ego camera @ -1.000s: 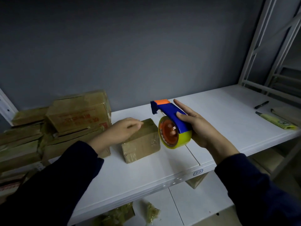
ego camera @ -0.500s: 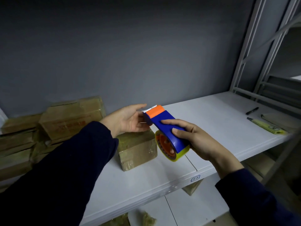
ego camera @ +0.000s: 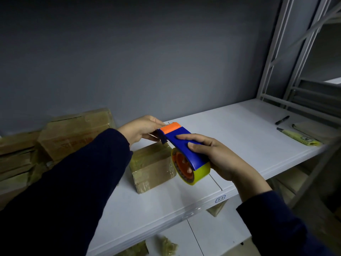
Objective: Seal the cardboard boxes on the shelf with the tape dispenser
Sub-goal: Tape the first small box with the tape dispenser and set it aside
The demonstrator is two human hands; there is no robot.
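Observation:
A small cardboard box (ego camera: 152, 167) stands on the white shelf (ego camera: 230, 143), wrapped in shiny tape. Just above its far right corner I hold the tape dispenser (ego camera: 184, 150): blue body, orange tip, yellow tape roll on an orange hub. My right hand (ego camera: 219, 159) grips the blue body and the roll from the right. At the orange cutter end my left hand (ego camera: 142, 130) pinches something with its fingertips, probably the tape's loose end; the tape itself is too faint to see.
A stack of larger cardboard boxes (ego camera: 73, 133) fills the shelf's left end. A black marker (ego camera: 282, 120), a yellow utility knife (ego camera: 299, 138) and a flat box lie at the far right. Grey shelf uprights (ego camera: 273, 58) rise on the right. Crumpled tape lies on the lower shelf.
My left hand left the small box's top and rose to the dispenser's cutter end. My right hand tilted the dispenser and brought it over the box.

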